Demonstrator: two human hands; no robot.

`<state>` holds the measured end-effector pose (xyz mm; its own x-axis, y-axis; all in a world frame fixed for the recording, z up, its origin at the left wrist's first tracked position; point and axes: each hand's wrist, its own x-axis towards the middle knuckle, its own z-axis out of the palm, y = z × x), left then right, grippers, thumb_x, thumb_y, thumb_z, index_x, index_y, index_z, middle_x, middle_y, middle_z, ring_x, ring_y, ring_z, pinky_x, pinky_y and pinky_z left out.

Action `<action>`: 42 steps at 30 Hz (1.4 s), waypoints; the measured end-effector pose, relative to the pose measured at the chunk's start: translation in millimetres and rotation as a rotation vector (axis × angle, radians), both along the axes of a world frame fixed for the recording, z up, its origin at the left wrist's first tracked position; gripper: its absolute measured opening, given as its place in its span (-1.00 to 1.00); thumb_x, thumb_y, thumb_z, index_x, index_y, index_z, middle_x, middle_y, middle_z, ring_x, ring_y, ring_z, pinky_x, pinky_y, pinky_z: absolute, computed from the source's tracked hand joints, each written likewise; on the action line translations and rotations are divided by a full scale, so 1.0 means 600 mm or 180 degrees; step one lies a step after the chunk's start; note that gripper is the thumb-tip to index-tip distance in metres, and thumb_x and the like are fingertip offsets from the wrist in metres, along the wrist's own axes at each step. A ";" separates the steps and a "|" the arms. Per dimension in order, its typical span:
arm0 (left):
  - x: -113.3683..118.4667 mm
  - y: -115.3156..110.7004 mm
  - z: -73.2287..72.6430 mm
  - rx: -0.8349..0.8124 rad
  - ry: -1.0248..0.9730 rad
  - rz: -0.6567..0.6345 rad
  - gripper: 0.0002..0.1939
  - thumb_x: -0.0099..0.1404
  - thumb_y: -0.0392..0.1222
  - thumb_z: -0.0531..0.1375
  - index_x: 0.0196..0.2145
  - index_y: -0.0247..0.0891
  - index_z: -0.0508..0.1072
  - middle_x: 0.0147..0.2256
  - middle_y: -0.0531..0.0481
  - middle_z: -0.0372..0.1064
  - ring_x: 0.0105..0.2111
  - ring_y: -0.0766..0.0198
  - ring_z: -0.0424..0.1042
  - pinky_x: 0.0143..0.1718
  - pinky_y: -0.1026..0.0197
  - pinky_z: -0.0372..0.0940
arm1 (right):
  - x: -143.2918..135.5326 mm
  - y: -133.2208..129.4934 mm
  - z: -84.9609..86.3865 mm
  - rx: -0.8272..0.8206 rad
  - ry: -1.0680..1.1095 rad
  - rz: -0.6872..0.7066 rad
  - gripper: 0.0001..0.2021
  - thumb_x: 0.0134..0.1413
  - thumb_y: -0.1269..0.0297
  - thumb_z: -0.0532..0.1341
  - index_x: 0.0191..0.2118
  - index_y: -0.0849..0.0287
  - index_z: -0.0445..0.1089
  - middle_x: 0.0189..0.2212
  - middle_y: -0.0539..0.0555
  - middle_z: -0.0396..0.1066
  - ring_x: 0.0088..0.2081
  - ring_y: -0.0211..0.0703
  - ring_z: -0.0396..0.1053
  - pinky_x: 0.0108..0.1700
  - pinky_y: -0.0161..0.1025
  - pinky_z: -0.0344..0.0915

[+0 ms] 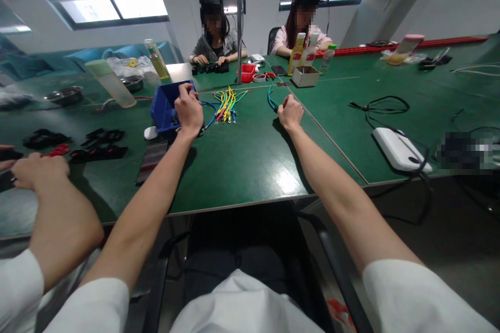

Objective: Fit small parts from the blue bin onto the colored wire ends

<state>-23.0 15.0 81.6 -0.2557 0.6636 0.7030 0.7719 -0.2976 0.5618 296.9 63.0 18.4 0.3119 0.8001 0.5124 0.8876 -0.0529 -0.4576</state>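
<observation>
My right hand (289, 112) is closed around a few short green and blue wires (271, 94), whose loose ends curve up and away to its left. My left hand (189, 109) is over the right side of a blue plastic bin (159, 106), fingers curled inward; whatever they hold is hidden. Between my hands lies a fanned bunch of yellow, green, red and blue wires (227, 104) with metal ring terminals at their near ends. A dark blue wire (213, 114) loops on the table beside my left hand.
A phone (152, 161) and a white earbud case (150, 132) lie by the bin. A neighbour's hand (39, 169) works at far left near black straps (99, 145). At right rests a white power bank (400, 150) with black cable. Two people sit opposite, beyond bottles and a red tray (247, 74).
</observation>
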 end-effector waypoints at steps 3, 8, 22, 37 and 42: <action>0.041 0.003 -0.025 0.0171 0.0240 -0.0050 -0.71 0.39 -0.47 -0.10 -0.16 -0.36 0.38 -0.22 -0.16 0.41 -0.22 0.24 0.42 -0.07 0.18 0.30 | -0.001 -0.003 0.002 -0.0034 0.0027 0.0038 -0.85 0.16 0.42 0.14 -0.14 0.23 0.36 -0.27 0.22 0.48 -0.22 0.03 0.44 -0.15 -0.10 0.28; 0.102 0.006 -0.052 -0.0425 0.0725 -0.0079 -0.73 0.35 -0.39 -0.03 -0.15 -0.31 0.43 -0.14 -0.20 0.42 -0.14 0.09 0.44 -0.04 0.11 0.31 | -0.002 -0.005 0.006 -0.0070 -0.0022 0.0088 -0.85 0.17 0.41 0.14 -0.15 0.25 0.37 -0.26 0.23 0.49 -0.22 0.02 0.44 -0.16 -0.11 0.29; 0.101 0.046 -0.107 -0.1998 0.1235 0.0698 -0.44 0.42 0.03 -0.12 0.06 -0.46 0.41 -0.03 -0.51 0.41 0.03 -0.26 0.40 0.04 -0.13 0.22 | -0.003 0.000 -0.001 -0.0303 -0.0269 0.0329 -0.79 0.18 0.42 0.12 -0.09 0.30 0.39 -0.22 0.29 0.49 -0.15 0.06 0.43 -0.10 -0.07 0.31; 0.094 0.044 -0.102 -0.1935 0.1371 0.0608 -0.46 0.44 0.02 -0.13 0.05 -0.41 0.42 -0.06 -0.48 0.44 -0.01 -0.26 0.44 -0.02 -0.12 0.27 | -0.009 -0.003 -0.002 -0.0352 -0.0422 0.0364 -0.82 0.16 0.38 0.13 -0.14 0.23 0.42 -0.25 0.27 0.52 -0.20 0.09 0.46 -0.17 -0.09 0.33; 0.092 0.042 -0.098 -0.1958 0.1464 0.0565 -0.55 0.43 -0.05 -0.09 0.02 -0.32 0.45 -0.07 -0.43 0.45 -0.02 -0.22 0.45 -0.04 -0.08 0.28 | -0.012 -0.008 0.004 -0.0292 -0.0396 0.0369 -0.81 0.17 0.38 0.11 -0.14 0.24 0.41 -0.24 0.26 0.52 -0.21 0.06 0.46 -0.17 -0.10 0.32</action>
